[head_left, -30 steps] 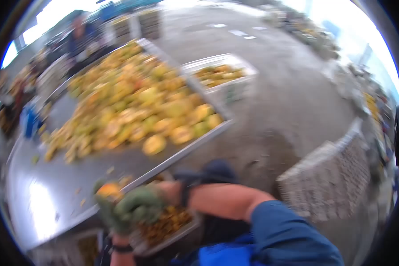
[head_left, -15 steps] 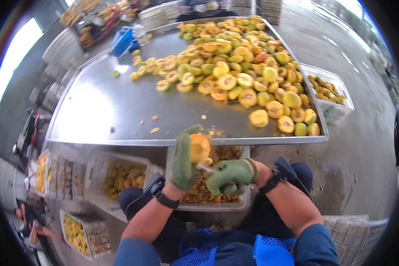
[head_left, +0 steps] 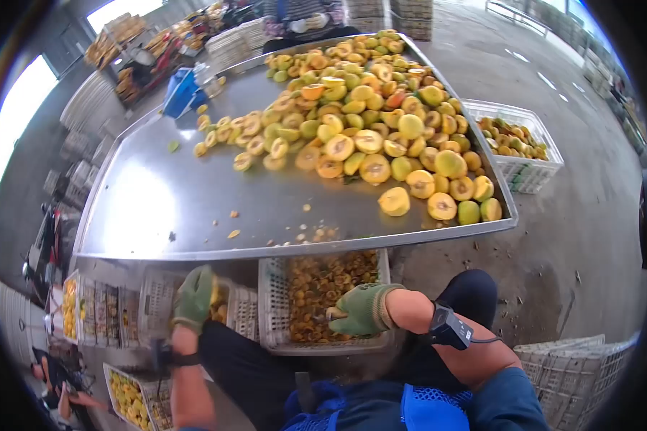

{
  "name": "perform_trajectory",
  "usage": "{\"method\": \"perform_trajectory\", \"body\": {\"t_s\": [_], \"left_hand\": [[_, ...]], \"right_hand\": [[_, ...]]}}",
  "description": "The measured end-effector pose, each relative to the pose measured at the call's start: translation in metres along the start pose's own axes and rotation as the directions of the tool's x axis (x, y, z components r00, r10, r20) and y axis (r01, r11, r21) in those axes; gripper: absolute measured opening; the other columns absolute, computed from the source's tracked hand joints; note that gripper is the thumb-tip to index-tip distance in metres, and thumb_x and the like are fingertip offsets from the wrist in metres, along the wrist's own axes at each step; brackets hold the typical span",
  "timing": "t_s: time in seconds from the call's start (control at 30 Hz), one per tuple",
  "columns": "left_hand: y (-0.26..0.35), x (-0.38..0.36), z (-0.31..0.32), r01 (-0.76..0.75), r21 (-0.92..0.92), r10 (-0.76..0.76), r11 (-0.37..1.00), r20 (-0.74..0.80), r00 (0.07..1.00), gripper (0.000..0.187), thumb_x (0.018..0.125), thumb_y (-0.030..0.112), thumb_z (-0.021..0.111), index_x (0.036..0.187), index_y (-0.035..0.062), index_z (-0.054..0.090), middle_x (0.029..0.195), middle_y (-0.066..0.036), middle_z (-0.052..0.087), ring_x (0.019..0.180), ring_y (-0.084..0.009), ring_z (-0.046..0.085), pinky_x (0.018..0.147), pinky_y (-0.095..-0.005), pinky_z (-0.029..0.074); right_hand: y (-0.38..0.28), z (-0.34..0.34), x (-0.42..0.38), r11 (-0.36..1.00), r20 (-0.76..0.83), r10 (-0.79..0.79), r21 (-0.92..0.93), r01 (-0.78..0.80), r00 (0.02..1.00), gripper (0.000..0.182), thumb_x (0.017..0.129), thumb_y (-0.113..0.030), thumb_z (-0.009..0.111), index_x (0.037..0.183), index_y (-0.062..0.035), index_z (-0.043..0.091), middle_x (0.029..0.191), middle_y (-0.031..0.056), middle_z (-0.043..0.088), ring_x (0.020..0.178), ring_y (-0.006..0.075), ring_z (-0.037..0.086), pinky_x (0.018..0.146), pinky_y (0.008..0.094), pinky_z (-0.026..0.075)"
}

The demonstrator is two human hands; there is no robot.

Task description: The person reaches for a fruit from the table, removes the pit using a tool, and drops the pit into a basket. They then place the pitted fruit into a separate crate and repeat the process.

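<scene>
My left hand (head_left: 194,298), in a green glove and a little blurred, is over the left crate (head_left: 243,314) of yellow fruit. Its fingers point away from me and no fruit shows in it. My right hand (head_left: 361,310), also gloved, is closed around a small tool (head_left: 332,314), mostly hidden by the fingers. Beneath it, a white crate (head_left: 273,343) holds orange-brown fruit scraps (head_left: 323,287). A pile of halved and whole yellow-green fruit (head_left: 366,115) lies on the metal table (head_left: 216,194) in front of me.
A blue container (head_left: 183,92) and a clear jar (head_left: 207,79) stand at the table's far left. Another fruit crate (head_left: 528,172) is at its right side. Stacked crates (head_left: 575,381) are at lower right. A person (head_left: 305,21) sits beyond the table; another (head_left: 61,377) is at lower left.
My left hand has moved left, away from my right hand, and the peeled fruit has left its grasp. My right hand has shifted slightly left and down. The view has tilted a little.
</scene>
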State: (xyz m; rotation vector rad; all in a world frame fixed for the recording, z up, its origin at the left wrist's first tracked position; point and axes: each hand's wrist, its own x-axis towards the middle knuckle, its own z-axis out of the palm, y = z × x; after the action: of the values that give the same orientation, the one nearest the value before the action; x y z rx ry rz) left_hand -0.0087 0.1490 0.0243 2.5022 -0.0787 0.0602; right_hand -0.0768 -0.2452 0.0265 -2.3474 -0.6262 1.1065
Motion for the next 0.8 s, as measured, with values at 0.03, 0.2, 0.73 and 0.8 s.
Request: {"method": "perform_trajectory", "body": {"t_s": [0.03,0.2,0.73,0.8], "left_hand": [[-0.040,0.002,-0.010,-0.054,0.343,0.044,0.938,0.038,0.998,0.036,0.098,0.034,0.060,0.119,0.0062,0.068,0.111,-0.021,0.072,0.099,-0.0361,0.069,0.088,-0.0454,0.054],[0.067,0.028,0.018,-0.215,0.244,0.236,0.946,-0.059,0.970,0.033,0.099,0.026,0.062,0.116,-0.0008,0.070,0.097,-0.020,0.073,0.089,-0.0288,0.072,0.078,-0.0404,0.055],[0.327,0.096,0.344,-0.965,0.081,0.893,0.248,0.368,0.261,0.033,0.095,0.021,0.061,0.122,0.0020,0.065,0.108,-0.015,0.073,0.103,-0.0306,0.071,0.088,-0.0395,0.056],[0.330,0.095,0.333,-0.938,-0.076,0.910,0.339,0.279,0.306,0.038,0.090,0.017,0.067,0.125,0.0019,0.062,0.110,-0.015,0.072,0.100,-0.0319,0.071,0.087,-0.0406,0.056]], "right_hand": [[0.001,-0.001,-0.007,0.999,-0.043,0.043,0.021,-0.042,0.998,0.056,0.095,-0.055,0.050,0.114,-0.0057,0.071,0.111,0.0231,0.071,0.105,0.0426,0.067,0.095,0.0488,0.051],[0.025,-0.022,-0.050,0.960,-0.625,-0.069,0.172,0.223,0.778,0.039,0.097,-0.041,0.063,0.107,-0.0043,0.069,0.090,0.0156,0.073,0.089,0.0326,0.073,0.078,0.0425,0.056],[0.109,0.011,-0.142,-0.245,-0.681,0.613,0.317,0.916,0.400,0.036,0.104,-0.042,0.057,0.118,-0.0085,0.062,0.085,0.0018,0.063,0.057,0.0117,0.056,0.046,0.0255,0.044],[0.100,-0.004,-0.137,-0.091,-0.703,0.576,0.451,0.888,0.416,0.035,0.103,-0.041,0.059,0.114,-0.0086,0.063,0.084,0.0016,0.064,0.059,0.0112,0.057,0.048,0.0256,0.045]]}}
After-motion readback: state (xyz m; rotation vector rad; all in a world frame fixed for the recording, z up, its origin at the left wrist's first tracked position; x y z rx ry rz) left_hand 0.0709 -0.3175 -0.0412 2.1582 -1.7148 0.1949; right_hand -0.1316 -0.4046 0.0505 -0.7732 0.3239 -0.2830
